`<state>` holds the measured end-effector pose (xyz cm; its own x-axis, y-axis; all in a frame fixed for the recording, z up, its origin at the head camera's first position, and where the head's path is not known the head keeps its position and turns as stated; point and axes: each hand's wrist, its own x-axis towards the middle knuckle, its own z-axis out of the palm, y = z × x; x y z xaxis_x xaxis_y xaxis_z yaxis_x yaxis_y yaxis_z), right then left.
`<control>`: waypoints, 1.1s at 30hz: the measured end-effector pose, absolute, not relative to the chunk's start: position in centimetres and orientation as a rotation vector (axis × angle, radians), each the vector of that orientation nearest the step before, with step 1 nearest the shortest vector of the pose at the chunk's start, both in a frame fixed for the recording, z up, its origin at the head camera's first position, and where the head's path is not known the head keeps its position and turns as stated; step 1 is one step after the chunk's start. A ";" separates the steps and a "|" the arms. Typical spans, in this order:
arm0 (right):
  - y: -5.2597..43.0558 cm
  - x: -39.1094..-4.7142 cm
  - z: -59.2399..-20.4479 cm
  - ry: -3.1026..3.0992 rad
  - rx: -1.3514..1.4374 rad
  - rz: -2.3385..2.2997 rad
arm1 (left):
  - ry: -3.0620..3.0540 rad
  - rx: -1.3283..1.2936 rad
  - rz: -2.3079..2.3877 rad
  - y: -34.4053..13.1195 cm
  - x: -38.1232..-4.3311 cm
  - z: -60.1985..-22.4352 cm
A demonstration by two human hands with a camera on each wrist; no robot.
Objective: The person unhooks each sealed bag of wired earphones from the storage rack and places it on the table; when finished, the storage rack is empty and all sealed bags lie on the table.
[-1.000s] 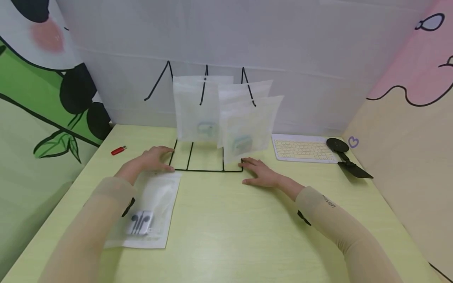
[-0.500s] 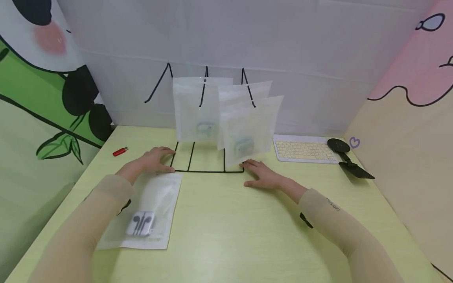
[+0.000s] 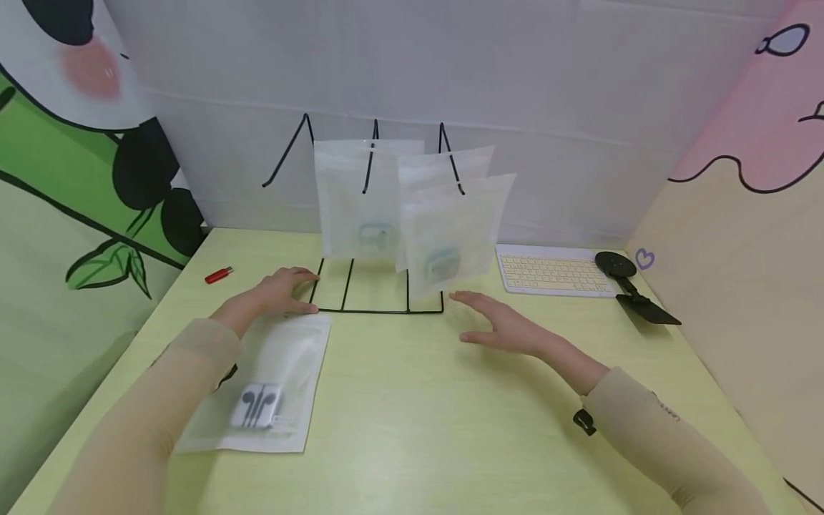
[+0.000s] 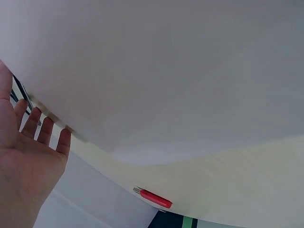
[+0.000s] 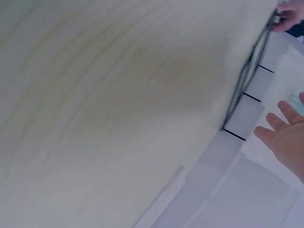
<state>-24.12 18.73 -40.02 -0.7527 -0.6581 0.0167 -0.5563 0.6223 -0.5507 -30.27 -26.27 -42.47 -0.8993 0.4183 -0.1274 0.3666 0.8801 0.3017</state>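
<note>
On my feed the L hand [image 3: 281, 292] was open, fingers spread, touching the black wire rack [image 3: 376, 312] approx. at its base's L front corner. The R hand [image 3: 498, 323], also open w/ nothing in it, hung just off the R front corner. Rack stood twd the table's [image 3: 399, 400] back edge, w/ white bags [image 3: 350, 200] on its mid & R hooks [image 3: 370, 168]; a flat bag [image 3: 296, 365] lay nr the L edge.
</note>
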 end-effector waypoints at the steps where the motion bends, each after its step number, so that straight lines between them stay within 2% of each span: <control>1: 18.9 -23.9 -39.6 2.676 -1.011 -0.829 | 2.862 0.605 0.404 -26.3 -30.2 -42.5; 11: 21.1 -22.9 -35.2 2.931 -0.952 -1.171 | 2.868 0.630 0.400 -26.2 -30.2 -42.6; 23: 21.0 -24.7 -31.3 2.817 -0.871 -1.795 | 2.853 0.598 0.403 -26.5 -30.3 -42.7; 33: 20.1 -28.4 -31.3 2.684 -0.851 -2.029 | 2.852 0.616 0.407 -26.4 -30.4 -42.6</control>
<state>-28.36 20.11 -31.31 -0.8292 -0.1803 0.5290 -0.5582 0.2174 -0.8007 -30.35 -26.39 -42.58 -0.8942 0.4281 -0.1312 0.3743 0.8755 0.3056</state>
